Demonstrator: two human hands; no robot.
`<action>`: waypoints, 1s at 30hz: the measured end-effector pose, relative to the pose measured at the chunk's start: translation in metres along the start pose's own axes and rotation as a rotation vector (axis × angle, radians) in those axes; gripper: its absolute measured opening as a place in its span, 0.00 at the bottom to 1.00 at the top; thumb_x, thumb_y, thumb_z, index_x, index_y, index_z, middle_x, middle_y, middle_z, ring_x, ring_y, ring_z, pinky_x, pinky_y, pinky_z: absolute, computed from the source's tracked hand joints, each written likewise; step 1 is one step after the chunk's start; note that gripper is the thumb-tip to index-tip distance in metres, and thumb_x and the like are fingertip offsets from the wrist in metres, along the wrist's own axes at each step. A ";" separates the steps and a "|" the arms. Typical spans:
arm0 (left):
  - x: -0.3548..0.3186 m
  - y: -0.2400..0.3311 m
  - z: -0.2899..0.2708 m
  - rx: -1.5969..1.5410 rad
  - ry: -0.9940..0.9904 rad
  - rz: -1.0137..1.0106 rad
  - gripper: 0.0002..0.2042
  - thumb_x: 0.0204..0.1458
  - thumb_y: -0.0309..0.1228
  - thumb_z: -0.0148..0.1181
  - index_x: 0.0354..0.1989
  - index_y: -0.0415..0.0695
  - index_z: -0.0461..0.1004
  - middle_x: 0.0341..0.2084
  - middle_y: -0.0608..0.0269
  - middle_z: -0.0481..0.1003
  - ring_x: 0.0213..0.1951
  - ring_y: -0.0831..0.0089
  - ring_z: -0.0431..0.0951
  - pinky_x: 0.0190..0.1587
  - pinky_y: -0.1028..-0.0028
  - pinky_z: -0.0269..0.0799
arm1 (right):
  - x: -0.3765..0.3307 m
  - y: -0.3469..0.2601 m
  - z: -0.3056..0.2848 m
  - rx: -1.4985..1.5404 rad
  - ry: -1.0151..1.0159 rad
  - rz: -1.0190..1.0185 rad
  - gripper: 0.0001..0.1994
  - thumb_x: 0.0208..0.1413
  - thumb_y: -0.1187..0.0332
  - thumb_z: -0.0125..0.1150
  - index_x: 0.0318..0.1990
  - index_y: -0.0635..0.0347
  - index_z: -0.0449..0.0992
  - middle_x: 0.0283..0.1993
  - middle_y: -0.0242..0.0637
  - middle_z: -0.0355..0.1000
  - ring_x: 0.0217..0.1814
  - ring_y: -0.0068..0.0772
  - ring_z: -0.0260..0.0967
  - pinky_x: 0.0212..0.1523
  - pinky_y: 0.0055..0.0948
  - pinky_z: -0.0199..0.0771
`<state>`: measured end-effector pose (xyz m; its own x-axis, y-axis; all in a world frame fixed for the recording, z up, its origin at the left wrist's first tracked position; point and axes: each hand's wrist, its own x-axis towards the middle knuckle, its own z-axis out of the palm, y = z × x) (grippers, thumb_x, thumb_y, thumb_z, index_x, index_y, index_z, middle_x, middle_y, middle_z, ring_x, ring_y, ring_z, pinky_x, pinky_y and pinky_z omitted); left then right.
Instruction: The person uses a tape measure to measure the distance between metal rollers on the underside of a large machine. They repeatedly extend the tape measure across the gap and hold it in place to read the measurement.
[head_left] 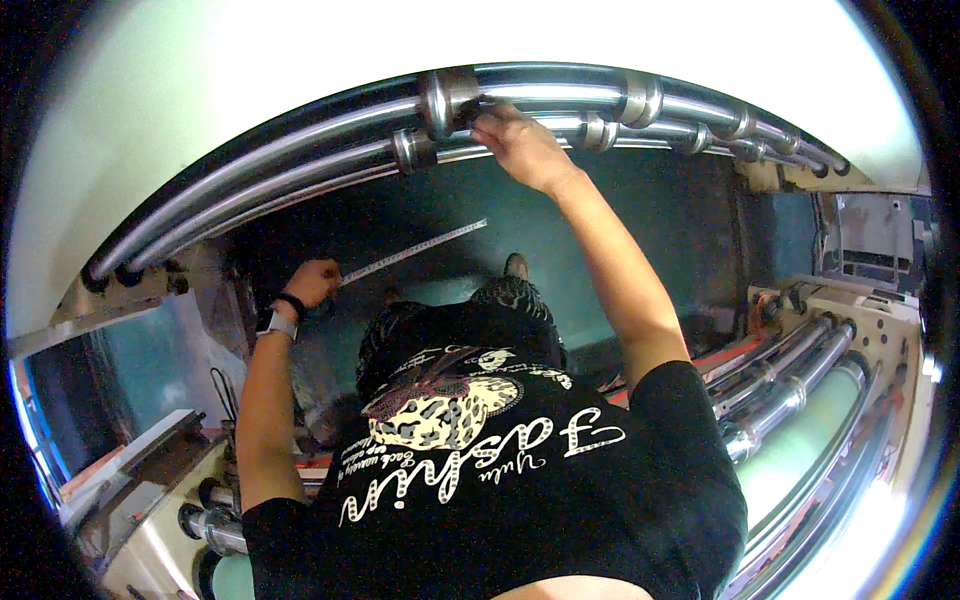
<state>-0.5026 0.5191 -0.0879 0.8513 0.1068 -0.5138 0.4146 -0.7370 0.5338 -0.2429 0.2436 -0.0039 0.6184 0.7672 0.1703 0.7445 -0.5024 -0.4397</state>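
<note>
My left hand is closed around one end of a long white ruler with fine marks along it. The ruler slants up to the right, its far end free below the metal shafts. At the upper middle, my right hand reaches up to the shafts with its fingers bent together. Its fingertips are right beside a thick metal collar on the upper shaft. Something dark shows at those fingertips, too small and shadowed to name. A lower shaft runs alongside and carries a smaller collar.
A large white panel curves above the shafts. Behind me, at the lower right, stand more metal rollers and a pale green roller. Other rollers lie at the lower left. The dark floor and my shoe show below.
</note>
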 end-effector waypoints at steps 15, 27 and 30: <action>0.005 -0.042 0.043 0.029 0.025 -0.026 0.08 0.43 0.33 0.52 0.23 0.41 0.70 0.16 0.60 0.72 0.22 0.68 0.72 0.27 0.69 0.65 | 0.036 -0.028 -0.024 -0.556 -0.174 -0.241 0.07 0.44 0.70 0.50 0.32 0.51 0.72 0.40 0.41 0.65 0.42 0.41 0.66 0.39 0.37 0.69; 0.020 -0.051 0.048 -0.262 -0.098 -0.087 0.08 0.44 0.34 0.52 0.25 0.42 0.71 0.19 0.60 0.73 0.26 0.66 0.74 0.30 0.69 0.66 | 0.005 -0.003 0.044 0.039 0.052 0.208 0.13 0.55 0.60 0.43 0.37 0.59 0.69 0.23 0.52 0.68 0.26 0.49 0.69 0.23 0.44 0.69; 0.006 -0.044 0.037 -0.073 -0.006 0.029 0.09 0.44 0.34 0.52 0.26 0.41 0.71 0.20 0.59 0.73 0.27 0.64 0.73 0.31 0.69 0.66 | 0.008 -0.026 0.117 0.905 0.492 0.469 0.21 0.58 0.53 0.38 0.24 0.60 0.67 0.15 0.29 0.62 0.17 0.19 0.58 0.19 0.22 0.60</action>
<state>-0.5276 0.5274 -0.1400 0.8614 0.0822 -0.5013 0.4124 -0.6892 0.5957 -0.2872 0.3093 -0.0939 0.9692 0.2386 0.0613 0.0808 -0.0725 -0.9941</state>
